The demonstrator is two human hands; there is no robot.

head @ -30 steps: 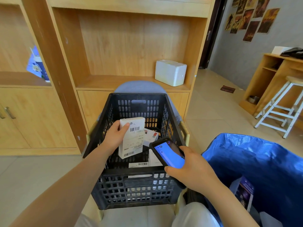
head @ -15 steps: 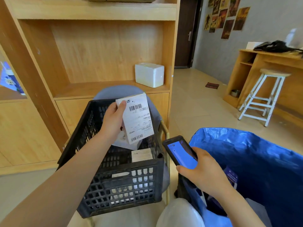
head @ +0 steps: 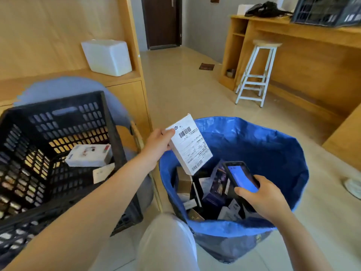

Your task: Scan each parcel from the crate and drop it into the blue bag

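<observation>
Parcel [head: 188, 148], centre frame: our left hand [head: 158, 146] pinches its edge, label up, above the blue bag [head: 273, 153], for dropping; our right hand [head: 261, 200] grips the scanner [head: 241, 178].

head view — looking down, blue bag [head: 273, 153] near

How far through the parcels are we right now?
Done: several boxes already lie in the blue bag. In hand: the left hand holds a white parcel over the bag; the right hand holds the scanner. Left: at least two parcels in the black crate.
</observation>
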